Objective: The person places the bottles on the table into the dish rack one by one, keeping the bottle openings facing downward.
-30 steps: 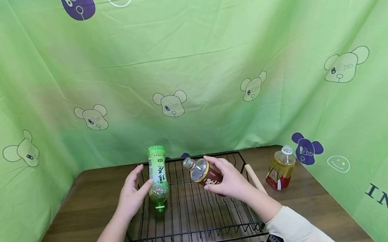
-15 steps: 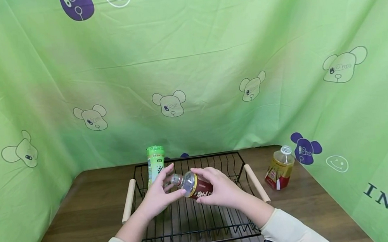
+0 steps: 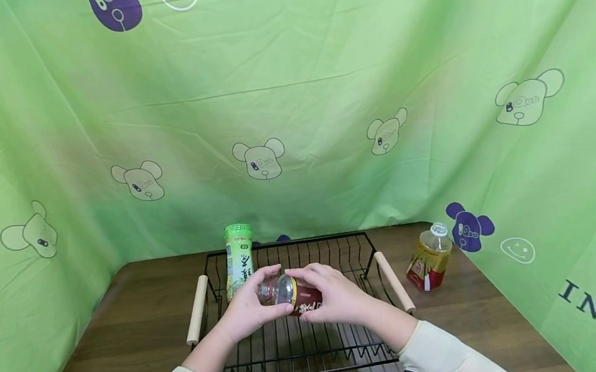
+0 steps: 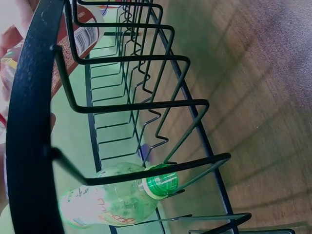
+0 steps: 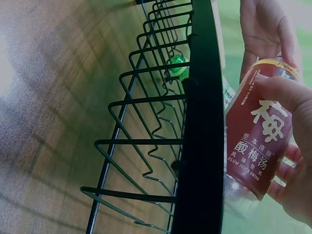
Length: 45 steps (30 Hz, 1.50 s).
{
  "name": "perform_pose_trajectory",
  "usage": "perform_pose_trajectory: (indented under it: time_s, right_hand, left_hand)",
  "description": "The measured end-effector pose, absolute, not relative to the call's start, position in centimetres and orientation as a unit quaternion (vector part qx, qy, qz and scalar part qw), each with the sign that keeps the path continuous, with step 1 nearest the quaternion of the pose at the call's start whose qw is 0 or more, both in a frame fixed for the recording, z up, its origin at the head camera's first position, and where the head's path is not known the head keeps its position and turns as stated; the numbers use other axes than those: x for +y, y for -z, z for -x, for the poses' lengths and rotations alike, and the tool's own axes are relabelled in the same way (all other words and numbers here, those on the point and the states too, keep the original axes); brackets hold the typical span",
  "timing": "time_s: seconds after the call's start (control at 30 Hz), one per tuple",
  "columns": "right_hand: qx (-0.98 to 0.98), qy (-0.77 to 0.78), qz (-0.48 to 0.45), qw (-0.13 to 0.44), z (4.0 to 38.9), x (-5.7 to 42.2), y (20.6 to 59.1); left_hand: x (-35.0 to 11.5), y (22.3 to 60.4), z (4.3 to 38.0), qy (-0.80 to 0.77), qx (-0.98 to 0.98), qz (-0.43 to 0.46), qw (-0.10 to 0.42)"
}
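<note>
My right hand (image 3: 341, 295) grips a plum juice bottle (image 3: 304, 296) with a dark red label round its body. The bottle lies tilted above the rack, its capless neck pointing left. At the neck and shoulder, my left hand (image 3: 252, 304) holds it between thumb and fingers. In the right wrist view the label of the plum juice bottle (image 5: 258, 131) faces the camera, with fingers of both hands around it. Behind my left hand a green tea bottle (image 3: 239, 257) stands upside down in the black wire dish rack (image 3: 303, 353). Its green cap (image 4: 163, 185) points down between the wires.
The rack has wooden handles, one on the left (image 3: 198, 309) and one on the right (image 3: 394, 281). Right of it, an open bottle with a yellow and red label (image 3: 430, 260) stands on the wooden table (image 3: 108, 342). A green printed curtain (image 3: 290, 103) surrounds the table.
My left hand has moved right from beside the green tea bottle and taken hold of the plum juice bottle's neck. My right hand has brought that bottle left and slightly lower, tilting it flatter.
</note>
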State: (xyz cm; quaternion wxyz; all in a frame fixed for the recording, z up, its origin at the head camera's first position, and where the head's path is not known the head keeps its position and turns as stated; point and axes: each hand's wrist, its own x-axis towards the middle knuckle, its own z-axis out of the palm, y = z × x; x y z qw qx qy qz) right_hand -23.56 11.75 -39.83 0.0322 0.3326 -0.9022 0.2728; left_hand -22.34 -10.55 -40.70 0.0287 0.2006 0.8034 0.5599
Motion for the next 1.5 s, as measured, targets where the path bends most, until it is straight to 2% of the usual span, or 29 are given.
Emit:
perform_pose_trajectory:
  time_s: [0.47,0.73,0.9,1.2,1.5]
  right_hand:
    - [-0.904,-0.249,-0.348,0.020,23.3,11.7,39.4]
    - [-0.904,-0.252,-0.345,0.030,23.4,11.8,39.5]
    - [-0.905,-0.289,-0.309,0.052,23.3,12.1,39.5]
    - [-0.903,-0.353,-0.226,0.096,23.5,13.4,40.0]
    - [-0.879,-0.448,-0.144,0.074,23.1,13.4,40.8]
  left_hand:
    - [-10.3,40.7,22.1,-0.522,0.833,-0.179,0.035]
    - [-10.2,40.9,22.1,-0.526,0.835,-0.159,0.018]
    - [-10.4,41.3,22.1,-0.575,0.809,-0.121,0.010]
    - [-11.4,41.8,21.9,-0.617,0.785,-0.041,-0.044]
    - [-11.8,41.8,21.4,-0.674,0.735,-0.002,-0.073]
